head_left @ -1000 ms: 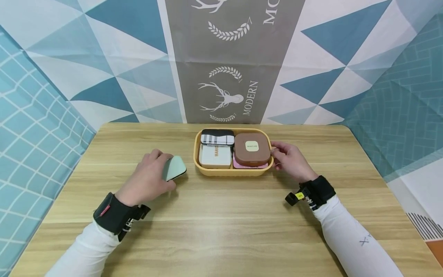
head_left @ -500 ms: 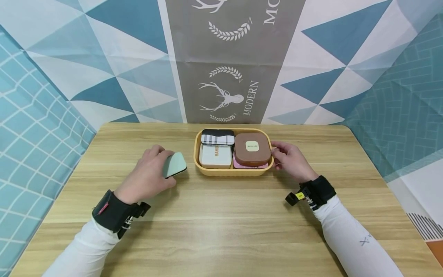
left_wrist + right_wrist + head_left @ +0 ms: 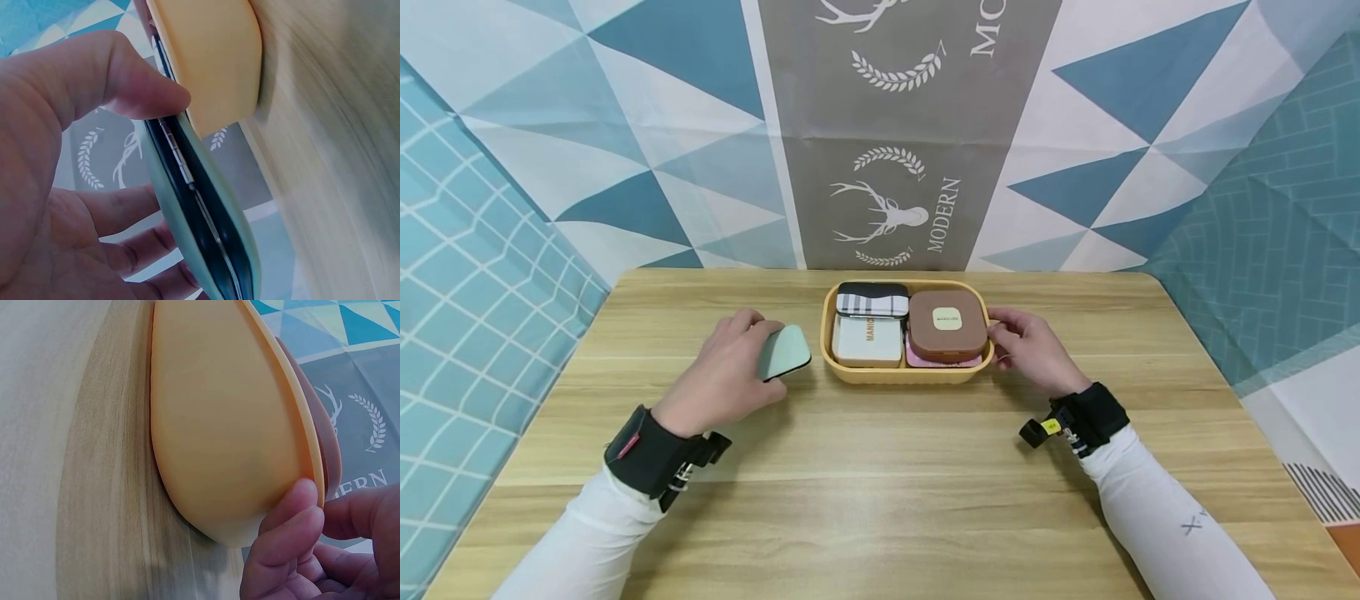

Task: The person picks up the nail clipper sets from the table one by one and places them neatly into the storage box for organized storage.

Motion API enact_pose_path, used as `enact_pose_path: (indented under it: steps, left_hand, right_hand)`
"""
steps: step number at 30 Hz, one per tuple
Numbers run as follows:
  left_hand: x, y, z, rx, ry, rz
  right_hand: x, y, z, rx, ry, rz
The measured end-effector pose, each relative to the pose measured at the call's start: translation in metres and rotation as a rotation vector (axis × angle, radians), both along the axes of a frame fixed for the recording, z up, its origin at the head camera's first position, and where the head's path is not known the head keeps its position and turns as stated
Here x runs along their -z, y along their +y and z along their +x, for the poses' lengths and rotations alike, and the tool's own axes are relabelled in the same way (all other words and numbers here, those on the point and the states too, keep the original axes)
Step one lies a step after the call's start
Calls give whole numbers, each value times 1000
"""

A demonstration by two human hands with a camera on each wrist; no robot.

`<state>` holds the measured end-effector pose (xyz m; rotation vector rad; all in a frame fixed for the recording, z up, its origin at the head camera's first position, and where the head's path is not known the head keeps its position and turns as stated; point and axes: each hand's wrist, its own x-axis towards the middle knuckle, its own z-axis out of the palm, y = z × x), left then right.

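Note:
My left hand (image 3: pixel 722 371) grips a mint-green hinged case (image 3: pixel 786 352) just left of the yellow basket (image 3: pixel 910 377). In the left wrist view the hinge and dark edges of the case (image 3: pixel 194 181) show, with the thumb on one edge and the fingers behind. My right hand (image 3: pixel 1030 350) pinches the right end of the basket at its rim; in the right wrist view fingertips press its outer wall (image 3: pixel 219 425). Inside the basket lie a brown square case (image 3: pixel 947 333), a white lettered case (image 3: pixel 868 343), a plaid case (image 3: pixel 872 302) and a pink item (image 3: pixel 925 362), mostly covered.
The basket stands near the back of a wooden table (image 3: pixel 880 483). A patterned cloth (image 3: pixel 895 125) hangs behind the table edge, and tile-patterned cloth (image 3: pixel 467 292) runs along the left side.
My left hand has lifted slightly and moved a little right toward the basket with the mint-green case. The right hand and the basket have stayed in place.

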<state>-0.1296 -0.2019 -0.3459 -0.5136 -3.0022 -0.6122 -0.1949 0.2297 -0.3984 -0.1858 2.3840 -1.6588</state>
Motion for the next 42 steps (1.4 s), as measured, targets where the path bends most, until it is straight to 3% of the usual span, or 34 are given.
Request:
enact_pose_path:
  steps: [16, 42]
  left_hand:
    - [-8, 11, -7, 30, 7, 40]
    - [-7, 30, -20, 136, 79, 84]
  right_hand:
    - [-1, -2, 1, 12, -17, -7]
    - [-1, -2, 0, 16, -12, -8]
